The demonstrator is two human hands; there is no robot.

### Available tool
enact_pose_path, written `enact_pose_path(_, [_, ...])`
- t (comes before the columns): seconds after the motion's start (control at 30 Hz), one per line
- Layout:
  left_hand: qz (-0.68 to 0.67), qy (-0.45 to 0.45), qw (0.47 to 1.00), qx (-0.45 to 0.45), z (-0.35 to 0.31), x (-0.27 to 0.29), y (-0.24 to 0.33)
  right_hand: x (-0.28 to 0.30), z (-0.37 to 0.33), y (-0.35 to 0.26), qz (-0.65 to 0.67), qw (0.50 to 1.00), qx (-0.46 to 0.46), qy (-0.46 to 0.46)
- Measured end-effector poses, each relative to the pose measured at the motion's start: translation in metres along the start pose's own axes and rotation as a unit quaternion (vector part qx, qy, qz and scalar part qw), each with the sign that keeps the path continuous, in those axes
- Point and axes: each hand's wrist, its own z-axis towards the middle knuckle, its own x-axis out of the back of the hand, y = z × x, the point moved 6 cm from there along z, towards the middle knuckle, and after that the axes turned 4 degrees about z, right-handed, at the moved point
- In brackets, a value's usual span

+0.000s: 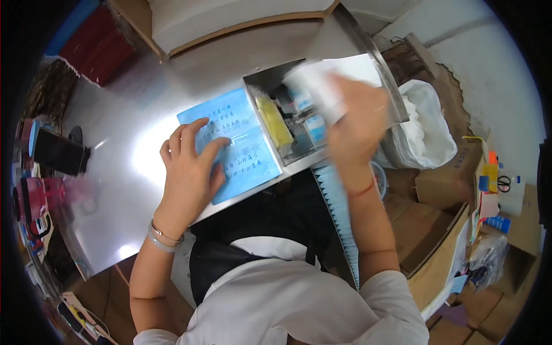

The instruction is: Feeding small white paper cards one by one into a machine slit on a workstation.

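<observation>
My left hand [187,161] rests with fingers apart on a blue sheet [247,146] with handwriting, on the metal table. My right hand [359,123] is smeared by motion above an open compartment [273,77] at the table's right. It grips a blurred white sheet [322,89], whose material I cannot make out. Inside the compartment lie a yellow packet [274,123] and small blue-and-white packs [315,127]. Another pale sheet [362,68] shows behind my right hand, partly hidden.
A white-lined bin [428,129] stands right of the table, near cardboard boxes [451,172]. At the table's left are a phone [57,150] on a stand and a pink clear container [54,192]. A white board with a brown edge [247,26] bounds the far side.
</observation>
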Motion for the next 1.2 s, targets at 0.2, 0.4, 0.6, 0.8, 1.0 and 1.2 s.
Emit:
enact_pose_path(0.2, [-0.007, 0.007, 0.998, 0.067, -0.018, -0.009, -0.022, -0.075, -0.072, -0.084, 0.212, 0.952, 0.086, -0.202])
enact_pose_path(0.4, [0.04, 0.13, 0.989, 0.056, -0.018, 0.001, 0.002, -0.12, -0.056, -0.055, 0.154, 0.941, 0.045, -0.3])
enact_pose_path(0.6, [-0.013, 0.023, 0.999, 0.038, -0.01, -0.02, 0.009, -0.035, -0.03, 0.048, -0.085, 0.987, -0.135, -0.005])
enact_pose_path(0.8, [-0.044, 0.026, 0.995, 0.082, 0.006, -0.014, 0.001, -0.047, -0.039, 0.078, -0.152, 0.981, -0.053, -0.104])
enact_pose_path(1.0, [-0.041, -0.003, 0.994, 0.101, 0.009, -0.013, -0.007, -0.033, 0.003, 0.064, -0.192, 0.973, -0.099, -0.077])
enact_pose_path(1.2, [-0.058, 0.057, 0.996, 0.033, 0.012, -0.005, 0.0, -0.113, -0.024, 0.001, 0.332, 0.884, -0.287, -0.162])
